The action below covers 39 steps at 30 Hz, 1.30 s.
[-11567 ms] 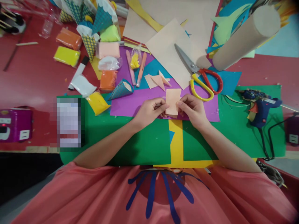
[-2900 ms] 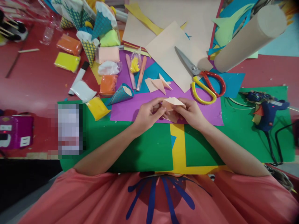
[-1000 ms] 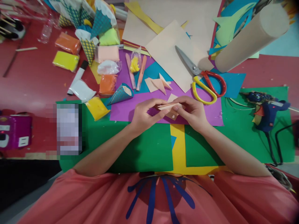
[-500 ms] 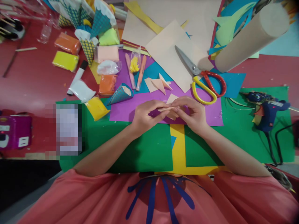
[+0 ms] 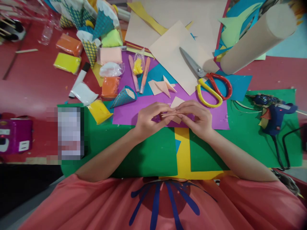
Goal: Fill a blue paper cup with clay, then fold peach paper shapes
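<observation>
Between my two hands is a small thin piece of peach foam or paper (image 5: pixel 168 114), seen edge-on. My left hand (image 5: pixel 151 119) pinches it between thumb and fingers. Thumb and fingertips of my right hand (image 5: pixel 198 118) close on its other end. Below and behind them a flat peach scrap (image 5: pixel 177 102) lies on the purple sheet (image 5: pixel 127 110). Just beyond are cut pointed peach pieces (image 5: pixel 161 87). Scissors (image 5: pixel 200 73) with one red and one yellow handle rest with blades apart, partly on a large peach sheet (image 5: pixel 177 48).
A blue glue gun (image 5: pixel 273 118) with its cord stands at right on a green sheet (image 5: pixel 213 153). A thick peach roll (image 5: pixel 254 41) is behind it. On the left are a patterned cone (image 5: pixel 123 96), yellow clay packet (image 5: pixel 99 111), marker (image 5: pixel 80 78) and blurred-out phone-like object (image 5: pixel 69 132).
My right fingers have shifted slightly along the peach piece, and its held edge now sits a little further left. Everything else stays in place.
</observation>
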Motion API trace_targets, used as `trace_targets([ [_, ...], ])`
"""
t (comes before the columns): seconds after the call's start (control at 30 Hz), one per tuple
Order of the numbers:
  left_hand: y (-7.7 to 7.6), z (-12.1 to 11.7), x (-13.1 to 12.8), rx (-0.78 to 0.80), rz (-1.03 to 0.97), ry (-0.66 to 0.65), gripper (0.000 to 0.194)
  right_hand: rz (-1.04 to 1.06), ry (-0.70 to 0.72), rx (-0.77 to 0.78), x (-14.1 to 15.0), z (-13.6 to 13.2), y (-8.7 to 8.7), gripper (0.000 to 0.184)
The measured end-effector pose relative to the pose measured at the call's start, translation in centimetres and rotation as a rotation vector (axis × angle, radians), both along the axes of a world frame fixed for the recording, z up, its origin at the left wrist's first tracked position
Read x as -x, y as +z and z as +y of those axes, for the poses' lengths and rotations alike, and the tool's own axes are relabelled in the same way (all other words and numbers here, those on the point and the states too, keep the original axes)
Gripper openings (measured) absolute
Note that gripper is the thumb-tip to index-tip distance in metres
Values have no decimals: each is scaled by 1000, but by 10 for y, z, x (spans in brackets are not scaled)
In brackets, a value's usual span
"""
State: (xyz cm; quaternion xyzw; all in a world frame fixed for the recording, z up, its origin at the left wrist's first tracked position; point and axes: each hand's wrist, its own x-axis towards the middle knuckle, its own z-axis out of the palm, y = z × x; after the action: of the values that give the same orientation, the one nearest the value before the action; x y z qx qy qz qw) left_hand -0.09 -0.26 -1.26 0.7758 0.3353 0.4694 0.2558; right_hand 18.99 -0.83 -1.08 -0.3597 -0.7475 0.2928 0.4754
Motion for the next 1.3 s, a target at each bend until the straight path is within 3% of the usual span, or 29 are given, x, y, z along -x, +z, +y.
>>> trace_targets([
  [0.37,-3,-1,-1,60,-24,46,6,-6,-31,98,1,0,-1,6],
  [0.47,-1,-1,-2,141,-43,56,8,-18,-34,133,2,0,-1,7],
  [0.7,-1,-2,-1,493,-190,78,22,41,-81,276,2,2,-4,12],
  [1.0,-1,0,-4,642,-236,134,33,117,-51,474,4,5,-6,23],
  [1.3,1,2,-6,707,-267,125,37,98,-60,483,4,5,-8,20],
])
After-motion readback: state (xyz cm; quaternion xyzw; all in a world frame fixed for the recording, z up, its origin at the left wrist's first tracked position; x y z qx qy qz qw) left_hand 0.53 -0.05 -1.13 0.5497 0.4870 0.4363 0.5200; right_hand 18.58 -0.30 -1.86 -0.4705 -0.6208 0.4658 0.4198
